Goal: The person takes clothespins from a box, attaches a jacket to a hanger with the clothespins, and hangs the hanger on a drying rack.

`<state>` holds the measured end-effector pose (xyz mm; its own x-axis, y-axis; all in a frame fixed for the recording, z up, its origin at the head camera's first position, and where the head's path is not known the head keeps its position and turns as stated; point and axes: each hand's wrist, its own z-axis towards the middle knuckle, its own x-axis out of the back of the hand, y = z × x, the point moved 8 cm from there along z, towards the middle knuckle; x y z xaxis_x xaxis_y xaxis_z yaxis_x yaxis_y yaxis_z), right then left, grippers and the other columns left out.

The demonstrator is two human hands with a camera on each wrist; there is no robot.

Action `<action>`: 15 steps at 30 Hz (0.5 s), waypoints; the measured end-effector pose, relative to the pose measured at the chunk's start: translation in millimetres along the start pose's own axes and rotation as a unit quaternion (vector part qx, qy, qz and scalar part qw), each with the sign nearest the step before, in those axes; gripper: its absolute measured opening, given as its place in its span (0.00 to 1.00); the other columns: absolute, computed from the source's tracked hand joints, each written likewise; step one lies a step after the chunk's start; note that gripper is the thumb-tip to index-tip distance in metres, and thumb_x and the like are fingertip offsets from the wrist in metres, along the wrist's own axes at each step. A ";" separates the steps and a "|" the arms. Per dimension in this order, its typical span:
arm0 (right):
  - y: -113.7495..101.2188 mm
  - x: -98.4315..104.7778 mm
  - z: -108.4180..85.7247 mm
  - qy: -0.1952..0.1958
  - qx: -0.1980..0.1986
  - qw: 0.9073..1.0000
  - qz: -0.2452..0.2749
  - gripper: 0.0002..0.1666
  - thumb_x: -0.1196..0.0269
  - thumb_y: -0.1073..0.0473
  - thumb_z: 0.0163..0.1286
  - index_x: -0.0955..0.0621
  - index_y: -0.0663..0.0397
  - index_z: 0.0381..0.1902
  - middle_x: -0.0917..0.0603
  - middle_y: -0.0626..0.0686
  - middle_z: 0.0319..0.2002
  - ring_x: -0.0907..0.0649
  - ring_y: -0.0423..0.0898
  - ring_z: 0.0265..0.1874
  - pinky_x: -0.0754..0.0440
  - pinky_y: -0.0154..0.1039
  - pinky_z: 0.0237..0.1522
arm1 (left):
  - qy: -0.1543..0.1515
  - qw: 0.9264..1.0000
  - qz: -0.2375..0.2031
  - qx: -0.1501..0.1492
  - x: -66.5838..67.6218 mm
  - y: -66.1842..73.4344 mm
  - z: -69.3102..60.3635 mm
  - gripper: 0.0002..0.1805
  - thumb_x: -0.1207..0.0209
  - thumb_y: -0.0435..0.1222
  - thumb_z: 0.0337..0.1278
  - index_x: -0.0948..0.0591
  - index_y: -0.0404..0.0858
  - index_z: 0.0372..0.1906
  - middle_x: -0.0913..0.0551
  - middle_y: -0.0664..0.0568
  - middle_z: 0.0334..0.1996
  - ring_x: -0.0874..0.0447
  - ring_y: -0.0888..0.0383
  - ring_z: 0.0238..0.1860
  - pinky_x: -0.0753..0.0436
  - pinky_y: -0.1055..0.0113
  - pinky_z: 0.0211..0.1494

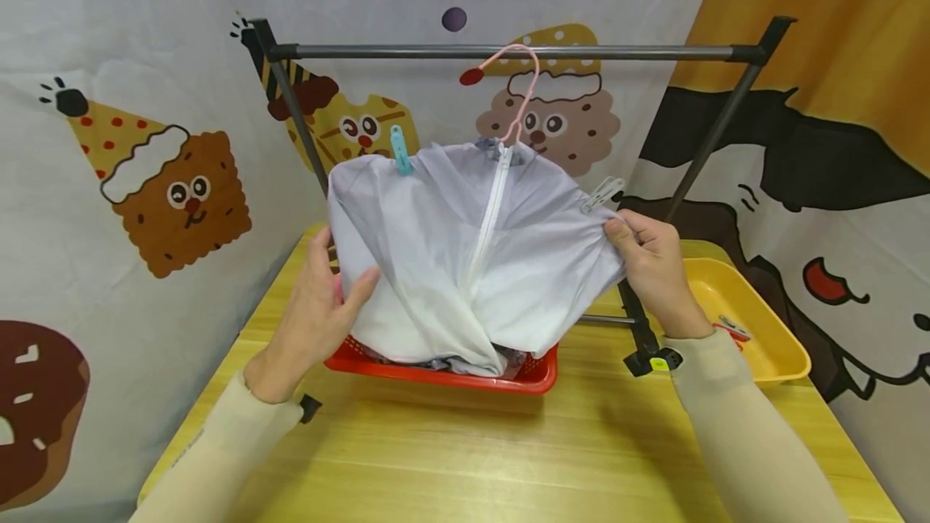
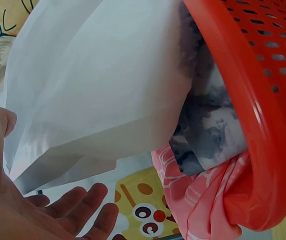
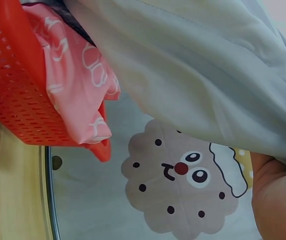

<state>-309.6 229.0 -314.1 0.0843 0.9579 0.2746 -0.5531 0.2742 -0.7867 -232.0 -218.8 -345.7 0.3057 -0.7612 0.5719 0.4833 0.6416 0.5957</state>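
Observation:
A grey-to-white zip jacket (image 1: 436, 248) hangs from a pink hanger (image 1: 525, 95) hooked over a metal rail. A teal clothespin (image 1: 400, 150) stands on its left shoulder area and a white clothespin (image 1: 601, 194) on its right. My right hand (image 1: 657, 269) pinches the jacket's right edge just below the white clothespin; its fingertips are hidden in the right wrist view. Beside the jacket's left edge is my left hand (image 1: 312, 309), thumb in front and fingers spread loosely, as the left wrist view (image 2: 58, 210) shows. Whether it touches the fabric I cannot tell.
Behind and below the jacket, a red basket (image 1: 443, 378) holds dark patterned cloth and pink cloth (image 3: 70, 75). The rack's metal rail (image 1: 407, 52) spans the back. On the right of the wooden table (image 1: 450, 450) sits a yellow tray (image 1: 781, 345) with clothespins (image 1: 734, 328).

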 end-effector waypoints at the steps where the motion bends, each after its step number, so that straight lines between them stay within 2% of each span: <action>1: -0.8 0.7 0.0 0.003 0.002 1.000 -0.001 0.17 0.38 0.62 0.92 0.12 0.72 0.46 0.14 0.38 0.29 0.16 0.34 0.25 0.17 0.28 0.31 | -0.004 1.000 0.001 0.001 -0.6 0.0 -0.7 0.47 0.32 0.40 0.85 0.45 0.33 0.93 0.28 0.34 0.80 0.18 0.35 0.72 0.14 0.32 0.74; 8: -2.4 3.8 -0.8 0.010 -0.012 1.000 0.008 0.18 0.37 0.58 0.93 0.11 0.66 0.45 0.17 0.40 0.28 0.18 0.36 0.24 0.20 0.30 0.27 | -0.022 1.000 0.018 0.005 -4.3 1.0 -5.2 0.46 0.33 0.43 0.87 0.43 0.30 0.92 0.26 0.32 0.79 0.17 0.34 0.73 0.12 0.32 0.71; 15: -0.8 9.6 -2.5 0.011 -0.030 0.999 0.020 0.18 0.37 0.54 0.93 0.09 0.61 0.47 0.14 0.42 0.31 0.16 0.38 0.27 0.17 0.29 0.30 | -0.031 0.999 0.044 0.005 -2.7 -0.5 -7.3 0.38 0.40 0.44 0.92 0.37 0.28 0.89 0.25 0.31 0.79 0.22 0.33 0.76 0.23 0.30 0.81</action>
<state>-306.3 238.2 -312.3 0.0830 0.9695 0.2308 -0.5053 0.2406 -0.8287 -227.1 -217.7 -351.6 0.2941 -0.6952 0.6559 0.4487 0.7063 0.5475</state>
